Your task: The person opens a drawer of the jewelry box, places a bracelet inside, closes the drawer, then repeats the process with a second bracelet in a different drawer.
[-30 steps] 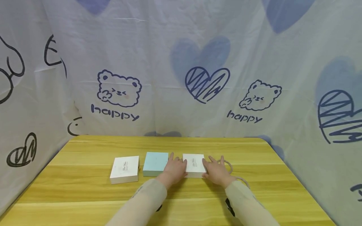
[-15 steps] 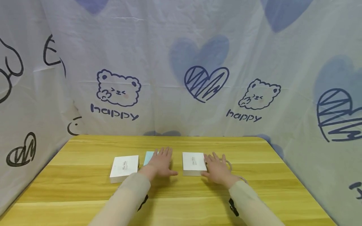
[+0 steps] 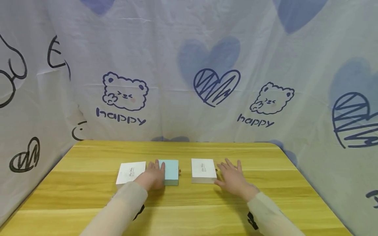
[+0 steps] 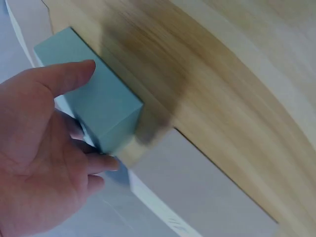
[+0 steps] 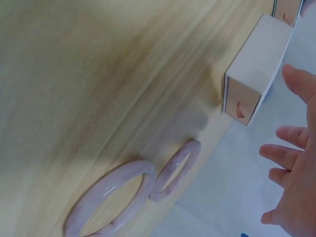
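My left hand (image 3: pixel 152 177) lies over the left part of a teal box (image 3: pixel 171 172), fingers extended across its top. In the left wrist view, my thumb is at the box's front face and the other fingers are near its top and left end; some fingertips are hidden. My right hand (image 3: pixel 233 178) is spread just right of a white box (image 3: pixel 203 170), which has a small ribbon tab on its right end. Two pale pinkish bangles (image 5: pixel 98 190) lie near that hand in the right wrist view; it hides them in the head view.
A second white box (image 3: pixel 130 172) with printed lettering stands left of the teal box, partly behind my left hand. All rest on a yellow wood-grain table (image 3: pixel 189 209). A printed cloth (image 3: pixel 165 65) hangs behind and along both sides.
My left hand has left the right-hand white box and moved left to the teal box's left part. My right hand has drawn slightly right, away from the white box.
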Motion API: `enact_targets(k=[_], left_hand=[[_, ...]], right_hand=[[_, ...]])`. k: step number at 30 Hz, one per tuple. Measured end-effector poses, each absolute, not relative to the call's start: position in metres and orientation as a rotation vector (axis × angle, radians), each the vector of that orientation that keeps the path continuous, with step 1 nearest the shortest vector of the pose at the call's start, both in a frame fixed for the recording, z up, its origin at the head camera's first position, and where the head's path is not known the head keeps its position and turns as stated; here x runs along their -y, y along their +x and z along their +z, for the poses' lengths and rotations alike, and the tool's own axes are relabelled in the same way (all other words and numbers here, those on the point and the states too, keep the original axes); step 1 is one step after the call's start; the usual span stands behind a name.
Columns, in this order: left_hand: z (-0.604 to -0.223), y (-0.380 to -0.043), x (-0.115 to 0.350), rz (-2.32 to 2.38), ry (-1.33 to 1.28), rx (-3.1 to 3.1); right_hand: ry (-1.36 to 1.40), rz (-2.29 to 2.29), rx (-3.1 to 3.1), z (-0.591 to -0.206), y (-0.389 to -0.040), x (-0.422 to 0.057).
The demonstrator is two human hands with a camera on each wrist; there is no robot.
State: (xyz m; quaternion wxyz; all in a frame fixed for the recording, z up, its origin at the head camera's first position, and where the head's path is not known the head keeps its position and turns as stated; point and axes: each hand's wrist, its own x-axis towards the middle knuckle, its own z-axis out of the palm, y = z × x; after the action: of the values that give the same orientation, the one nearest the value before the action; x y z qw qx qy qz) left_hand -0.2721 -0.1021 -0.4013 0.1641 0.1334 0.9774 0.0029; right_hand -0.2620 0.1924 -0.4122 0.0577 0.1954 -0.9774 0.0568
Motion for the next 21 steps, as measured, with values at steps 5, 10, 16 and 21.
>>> enact_targets(k=[5, 10, 16, 21], left_hand=[[-0.397, -0.264, 0.093, -0.039, 0.381, -2.785], [-0.394, -0.254, 0.089, -0.117, 0.417, -2.803], [-0.395, -0.243, 0.083, -0.205, 0.434, -2.83], [-0.395, -0.233, 0.078, -0.324, 0.459, -2.82]], right_hand=[[0.599, 0.168, 2.947, -0.411, -0.259, -0.195], [0.61, 0.154, 2.935, -0.41, -0.258, -0.196], [0.619, 0.167, 2.936, -0.409, -0.254, -0.197], [0.628, 0.165, 2.923, -0.409, -0.252, -0.199]])
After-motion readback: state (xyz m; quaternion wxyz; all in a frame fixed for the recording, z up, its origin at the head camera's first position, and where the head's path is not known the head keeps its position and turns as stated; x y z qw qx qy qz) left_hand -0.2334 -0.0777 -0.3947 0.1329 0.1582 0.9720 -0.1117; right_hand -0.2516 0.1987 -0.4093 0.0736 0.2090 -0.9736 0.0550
